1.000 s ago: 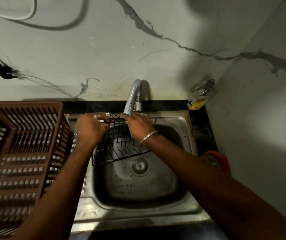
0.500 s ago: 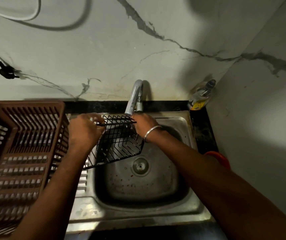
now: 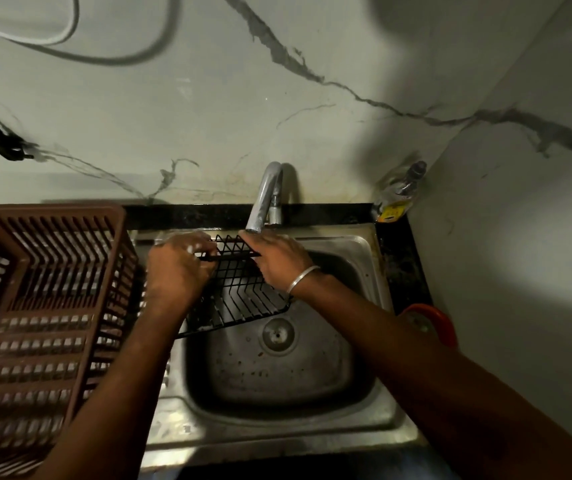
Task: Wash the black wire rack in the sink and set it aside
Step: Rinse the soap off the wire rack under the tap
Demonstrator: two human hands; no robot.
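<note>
The black wire rack [image 3: 239, 299] is tilted over the back left of the steel sink [image 3: 378, 420], just under the curved tap [image 3: 265, 199]. My left hand [image 3: 177, 268] grips the rack's top bar at its left end. My right hand [image 3: 277, 259], with a metal bangle on the wrist, holds the same bar at its right end, directly below the spout. The rack's lower corner reaches toward the drain [image 3: 277, 336]. The rack's left part is hidden behind my left hand and forearm.
A brown plastic slatted basket [image 3: 35, 306] stands on the drainboard to the left of the basin. A dish soap bottle [image 3: 398, 199] leans in the back right corner. An orange-rimmed bowl [image 3: 430, 323] sits on the black counter by the right wall.
The rack has shifted left and tilted, its lower corner swinging from the left rim toward the drain. My right hand has moved left along the top bar, closer to my left hand.
</note>
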